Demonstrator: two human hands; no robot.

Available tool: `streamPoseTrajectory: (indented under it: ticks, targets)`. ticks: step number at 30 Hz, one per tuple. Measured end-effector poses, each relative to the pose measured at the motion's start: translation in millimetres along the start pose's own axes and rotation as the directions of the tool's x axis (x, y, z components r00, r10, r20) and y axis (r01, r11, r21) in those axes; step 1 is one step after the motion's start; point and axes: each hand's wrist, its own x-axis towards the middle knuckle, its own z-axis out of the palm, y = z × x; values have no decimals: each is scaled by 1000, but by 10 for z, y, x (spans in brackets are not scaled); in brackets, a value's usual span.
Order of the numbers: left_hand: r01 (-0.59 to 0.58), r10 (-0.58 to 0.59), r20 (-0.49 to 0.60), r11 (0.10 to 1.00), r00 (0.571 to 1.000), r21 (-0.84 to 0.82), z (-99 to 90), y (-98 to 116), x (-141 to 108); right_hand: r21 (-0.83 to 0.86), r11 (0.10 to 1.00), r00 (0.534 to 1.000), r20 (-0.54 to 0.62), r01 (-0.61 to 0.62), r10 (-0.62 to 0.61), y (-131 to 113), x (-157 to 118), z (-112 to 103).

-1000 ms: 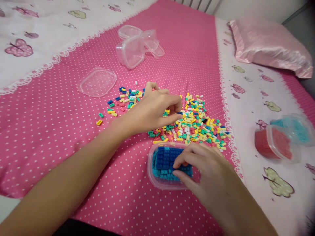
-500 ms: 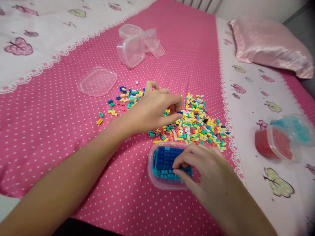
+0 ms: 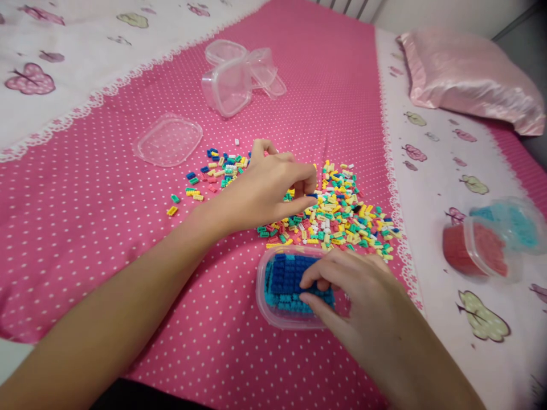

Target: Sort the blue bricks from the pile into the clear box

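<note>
A clear plastic container (image 3: 261, 307) packed with small blue and turquoise toy bricks (image 3: 287, 274) stands in front of me on the pink bedspread. My right hand (image 3: 352, 290) bends over its right side, thumb and index fingertip slightly apart just above the bricks. Nothing shows between those fingertips. Beyond it lies a heap of tiny building bricks (image 3: 337, 219) in yellow, green, red, white and blue. Over this heap my left hand (image 3: 280, 185) is curled, with a small dark blue brick (image 3: 311, 196) at its thumb and index tips. Its other fingertips are partly hidden.
A clear lid (image 3: 168, 140) lies at the left behind scattered bricks. Farther back are clear empty containers (image 3: 231, 88). On the right stand a container of red bricks (image 3: 465, 247) and one of turquoise bricks (image 3: 523, 225). A pink satin pillow (image 3: 470, 74) rests at the far right.
The thumb and index finger of my right hand have parted slightly over the blue bricks. My left hand has stayed almost still over the heap.
</note>
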Motion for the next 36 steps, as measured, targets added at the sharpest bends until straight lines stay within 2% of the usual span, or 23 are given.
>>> streamPoseTrajectory:
  ticks: [7,10,12,14,18,24,29,36]
  targets:
    - [-14,14,-1,1000,1000,5,-12,8,0,22,999,999,-18,46,-45,3,13,-76]
    - [-83,86,57,996,995,-44,-67,45,-9,29,998,984,-171,53,-47,12,46,-193]
    - [-135,149,123,985,981,-110,-117,83,-17,11,999,950,-309,52,-46,22,77,-250]
    - [-163,194,180,971,964,-175,-161,122,-22,-4,998,926,-374,65,-61,32,107,-268]
    - [-160,230,250,949,941,-272,-201,172,-22,21,997,947,-315,69,-59,38,132,-235]
    - [-153,273,312,921,910,-358,-197,190,-21,-3,998,937,-342,70,-67,28,109,-232]
    - [-159,276,316,923,908,-350,-187,176,-26,-25,994,947,-302,106,-108,-2,111,-234]
    - [-149,251,328,941,911,-305,-155,210,-27,-53,996,941,-327,70,-84,-19,111,-218]
